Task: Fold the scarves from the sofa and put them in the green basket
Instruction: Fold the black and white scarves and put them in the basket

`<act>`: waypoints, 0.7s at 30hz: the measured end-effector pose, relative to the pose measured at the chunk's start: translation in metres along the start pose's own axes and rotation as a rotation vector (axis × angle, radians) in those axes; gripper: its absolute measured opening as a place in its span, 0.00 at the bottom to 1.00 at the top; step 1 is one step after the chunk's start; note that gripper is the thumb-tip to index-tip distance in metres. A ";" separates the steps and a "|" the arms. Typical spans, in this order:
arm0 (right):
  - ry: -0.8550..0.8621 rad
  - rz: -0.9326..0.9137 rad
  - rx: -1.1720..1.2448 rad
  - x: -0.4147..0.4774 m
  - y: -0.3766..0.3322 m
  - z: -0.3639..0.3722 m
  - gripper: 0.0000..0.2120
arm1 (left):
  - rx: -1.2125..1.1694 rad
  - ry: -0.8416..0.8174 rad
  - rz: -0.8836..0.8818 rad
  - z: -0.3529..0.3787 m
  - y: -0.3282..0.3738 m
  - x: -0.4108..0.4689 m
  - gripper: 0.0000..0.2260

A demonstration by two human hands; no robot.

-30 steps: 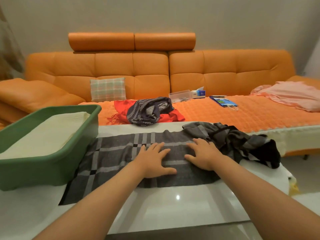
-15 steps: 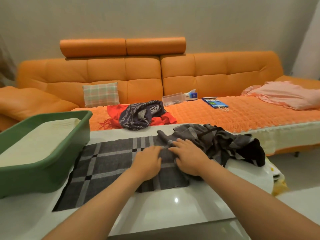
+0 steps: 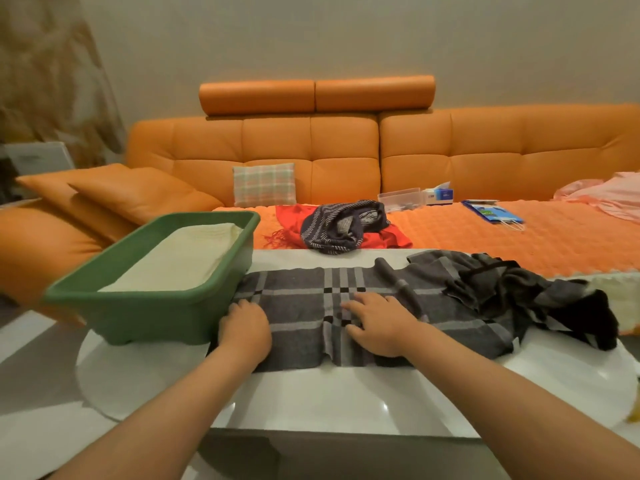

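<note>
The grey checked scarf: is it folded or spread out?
Spread, not folded: the grey scarf lies flat on the table under the left hand and right hand; its right end is bunched up.
</note>
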State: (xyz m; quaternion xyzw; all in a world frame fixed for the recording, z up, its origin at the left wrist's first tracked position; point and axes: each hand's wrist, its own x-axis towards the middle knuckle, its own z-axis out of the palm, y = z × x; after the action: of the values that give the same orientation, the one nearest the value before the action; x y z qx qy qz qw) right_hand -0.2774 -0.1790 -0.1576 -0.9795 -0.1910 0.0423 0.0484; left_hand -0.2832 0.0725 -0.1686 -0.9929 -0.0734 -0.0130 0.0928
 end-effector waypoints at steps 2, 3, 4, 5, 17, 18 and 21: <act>-0.032 -0.027 0.045 0.002 -0.018 0.003 0.27 | 0.111 -0.064 -0.023 0.004 -0.007 -0.005 0.17; -0.066 -0.030 0.052 0.002 -0.027 0.005 0.28 | 0.135 -0.073 -0.030 0.007 -0.008 -0.006 0.17; -0.106 -0.026 0.043 0.002 -0.035 0.010 0.28 | 0.129 -0.075 -0.038 0.009 -0.008 -0.007 0.18; -0.145 -0.015 0.025 0.001 -0.043 0.015 0.29 | 0.105 -0.056 -0.040 0.011 -0.008 -0.007 0.17; -0.159 0.009 0.380 0.002 -0.093 0.021 0.38 | -0.822 0.259 -0.073 -0.064 0.006 0.013 0.10; -0.160 0.023 0.586 0.006 -0.091 0.014 0.37 | -0.916 0.262 -0.080 -0.071 0.007 0.015 0.10; -0.004 0.130 1.036 0.011 -0.076 -0.016 0.24 | -1.130 0.251 -0.030 -0.087 0.015 0.020 0.06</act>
State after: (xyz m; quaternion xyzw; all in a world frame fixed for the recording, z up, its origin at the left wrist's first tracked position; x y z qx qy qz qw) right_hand -0.2936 -0.1062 -0.1345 -0.8369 -0.0840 0.1362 0.5235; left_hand -0.2617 0.0444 -0.0854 -0.8780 -0.0577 -0.1690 -0.4441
